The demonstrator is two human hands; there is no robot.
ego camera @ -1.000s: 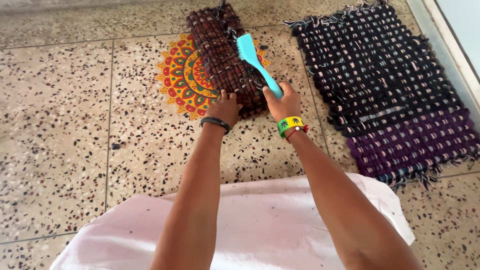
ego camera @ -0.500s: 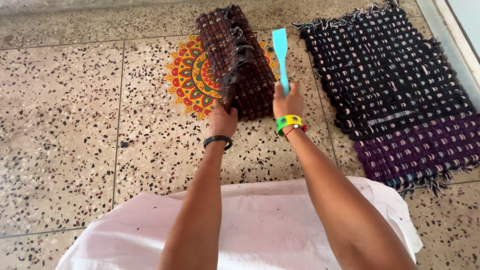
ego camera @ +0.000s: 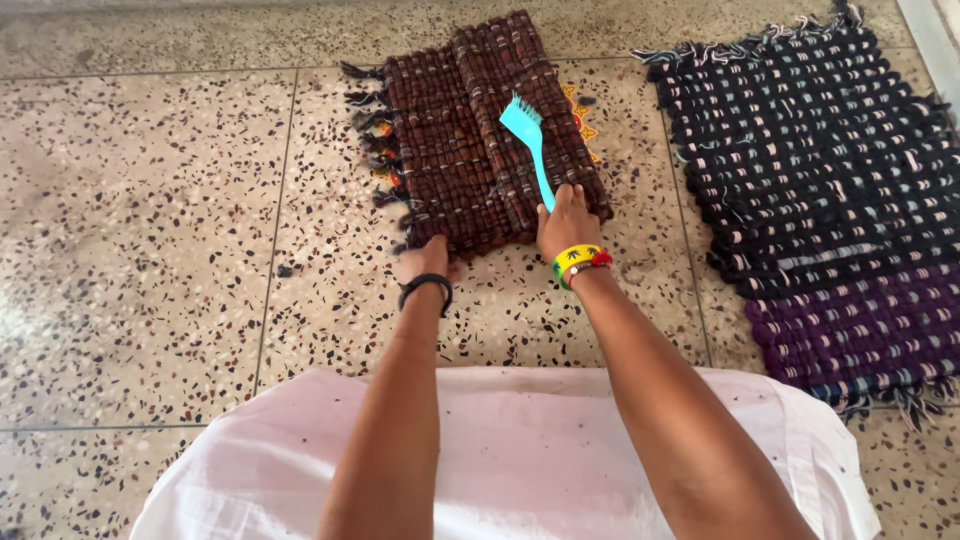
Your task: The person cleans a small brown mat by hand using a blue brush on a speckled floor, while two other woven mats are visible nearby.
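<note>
**Brushing a brown woven mat on a speckled floor**

Seen from above, a person leans over a terrazzo floor [ego camera: 150,250], both bare arms reaching forward. A small brown woven mat [ego camera: 460,150] lies flat on the floor ahead of them, its fringe trailing off the left edge. A slice of orange and yellow floor decoration [ego camera: 582,120] peeks out from under the mat's right side.

The left hand [ego camera: 425,262], with a black band at the wrist, presses down on the mat's near left corner, its grip flat against the weave rather than closed around anything. The right hand [ego camera: 567,222], wearing a yellow and green wristband, has its grip clamped on the handle of a turquoise brush [ego camera: 530,140]. The brush head rests bristles-down on the right half of the mat, near its middle.

The brush sits partway across the mat, so the cleaning looks to be under way rather than finished; how much of the surface is already clean cannot be told from the weave. A larger dark blue and purple woven mat [ego camera: 820,180] lies well apart to the right, untouched by either hand. A pale pink garment [ego camera: 520,450] covers the person's lap at the bottom.
</note>
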